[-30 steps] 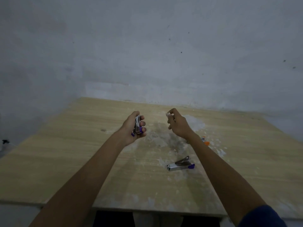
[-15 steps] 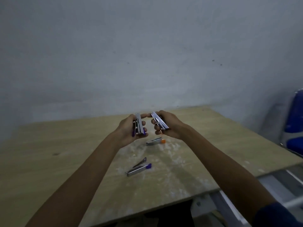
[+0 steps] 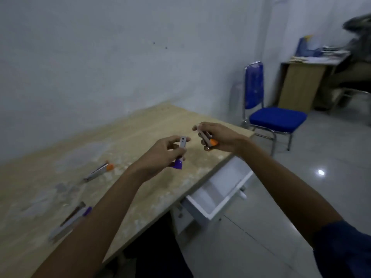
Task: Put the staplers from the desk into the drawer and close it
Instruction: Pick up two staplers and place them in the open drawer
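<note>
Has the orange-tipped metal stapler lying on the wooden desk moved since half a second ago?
Cannot tell. The orange-tipped metal stapler still lies on the wooden desk beside the pale smudges; the camera swung right.

One camera only, worn on my head. It looks forward and down, angled rightward across the worktop [image 3: 140,137] corner toward the open drawer [image 3: 218,189]; my forearms fill the near foreground.
</note>
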